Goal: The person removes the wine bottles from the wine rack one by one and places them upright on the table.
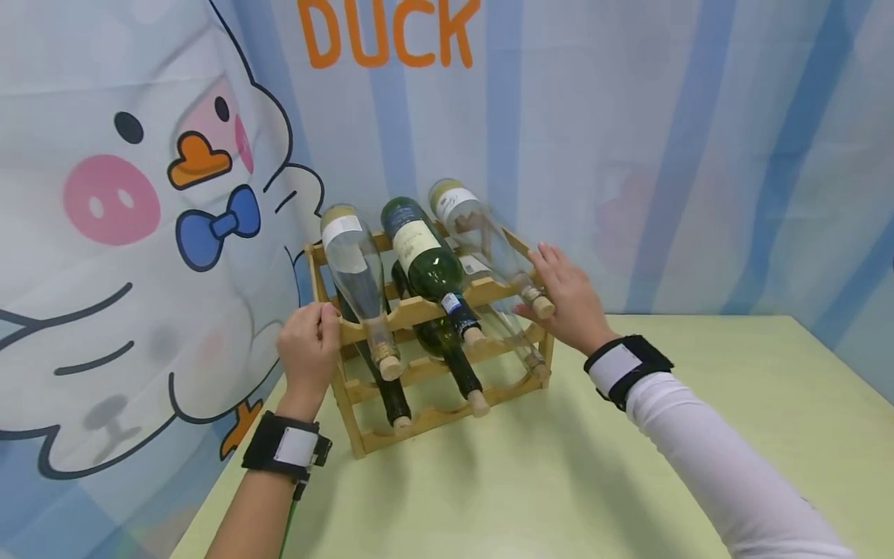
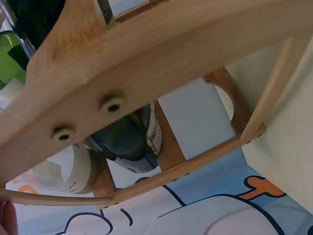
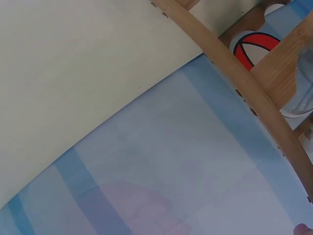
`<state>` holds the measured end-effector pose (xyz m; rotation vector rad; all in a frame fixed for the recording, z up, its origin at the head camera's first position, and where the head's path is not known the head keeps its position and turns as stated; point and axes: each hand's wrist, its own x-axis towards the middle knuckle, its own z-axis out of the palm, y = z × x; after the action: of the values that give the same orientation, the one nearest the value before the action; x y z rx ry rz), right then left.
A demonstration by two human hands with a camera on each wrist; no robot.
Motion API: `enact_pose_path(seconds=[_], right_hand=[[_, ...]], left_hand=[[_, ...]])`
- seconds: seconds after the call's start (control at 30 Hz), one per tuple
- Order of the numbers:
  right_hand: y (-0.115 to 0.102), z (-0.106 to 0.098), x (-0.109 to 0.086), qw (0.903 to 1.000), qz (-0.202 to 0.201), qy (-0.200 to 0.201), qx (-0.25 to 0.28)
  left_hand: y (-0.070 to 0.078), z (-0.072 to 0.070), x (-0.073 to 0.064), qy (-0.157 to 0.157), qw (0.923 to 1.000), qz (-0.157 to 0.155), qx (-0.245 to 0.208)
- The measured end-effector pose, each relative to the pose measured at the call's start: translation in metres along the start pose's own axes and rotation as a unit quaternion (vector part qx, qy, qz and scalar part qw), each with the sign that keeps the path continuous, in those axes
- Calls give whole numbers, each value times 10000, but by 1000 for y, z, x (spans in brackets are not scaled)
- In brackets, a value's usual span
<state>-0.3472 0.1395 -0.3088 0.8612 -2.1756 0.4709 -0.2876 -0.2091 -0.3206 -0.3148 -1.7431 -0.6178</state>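
Note:
A wooden wine rack (image 1: 412, 313) stands tilted on the table, with several corked bottles lying neck forward in it. Its top row carries a clear bottle (image 1: 355, 268), a green bottle (image 1: 434, 268) with a cream label, and another clear bottle (image 1: 485, 237). Fingers curled, my left hand (image 1: 310, 341) grips the rack's upper left corner. My right hand (image 1: 571, 299) rests against the upper right side with fingers fairly straight, beside the right clear bottle's neck. In the left wrist view, a side rail (image 2: 161, 58) crosses close in front of a dark bottle (image 2: 120, 139).
Below the top row lie more bottles, including a dark-necked one (image 1: 461, 369) and a clear one (image 1: 534, 357). The pale yellow table (image 1: 698, 388) extends to the right. A printed cloth backdrop (image 1: 573, 116) with a cartoon duck rises behind and to the left.

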Motion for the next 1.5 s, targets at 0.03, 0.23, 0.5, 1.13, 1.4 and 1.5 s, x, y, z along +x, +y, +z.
enact_pose_path(seconds=[0.03, 0.23, 0.5, 1.13, 1.4, 1.5], right_hand=[[0, 1, 0, 10000, 41, 31, 38], [0, 6, -2, 9976, -145, 680, -34], [-4, 5, -7, 9778, -1068, 1796, 160], [-49, -53, -38, 9589, -423, 2165, 1784], [-69, -90, -51, 9416, -108, 2134, 2604], [-81, -102, -50, 9377, 82, 2109, 2759]], left_hand=[[1, 1, -1, 71, 10000, 10, -24], [8, 8, -5, 256, 9996, 6, -120], [13, 12, -6, 327, 9993, -67, -176], [5, -7, 6, -506, 9972, -426, -350], [51, -32, 32, -1316, 9661, -1872, -1196], [86, -33, 37, -776, 9797, -1064, -1512]])
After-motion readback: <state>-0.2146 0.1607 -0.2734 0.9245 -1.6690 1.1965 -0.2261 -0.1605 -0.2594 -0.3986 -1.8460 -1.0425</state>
